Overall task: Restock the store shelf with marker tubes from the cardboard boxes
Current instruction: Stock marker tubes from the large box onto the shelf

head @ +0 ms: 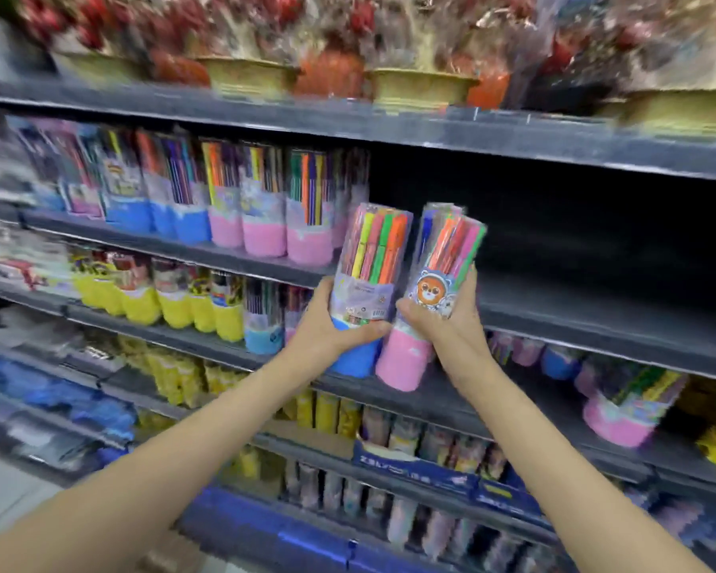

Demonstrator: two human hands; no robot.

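your left hand [335, 320] grips the blue-based marker tube [364, 287]; your right hand [447, 320] grips the pink-based marker tube [435, 299]. both tubes touch, tilted, in front of the shelf edge [596, 320]. behind them lies a dark shelf bay [575, 225]; stocked tubes [265, 208] stand to its left, baskets [422, 86] above.

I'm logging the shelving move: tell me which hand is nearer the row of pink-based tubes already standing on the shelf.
Left. The left hand, gripping the blue-based tube, is just below-right of the pink-based row. The right hand, holding the pink-based tube, is farther right.
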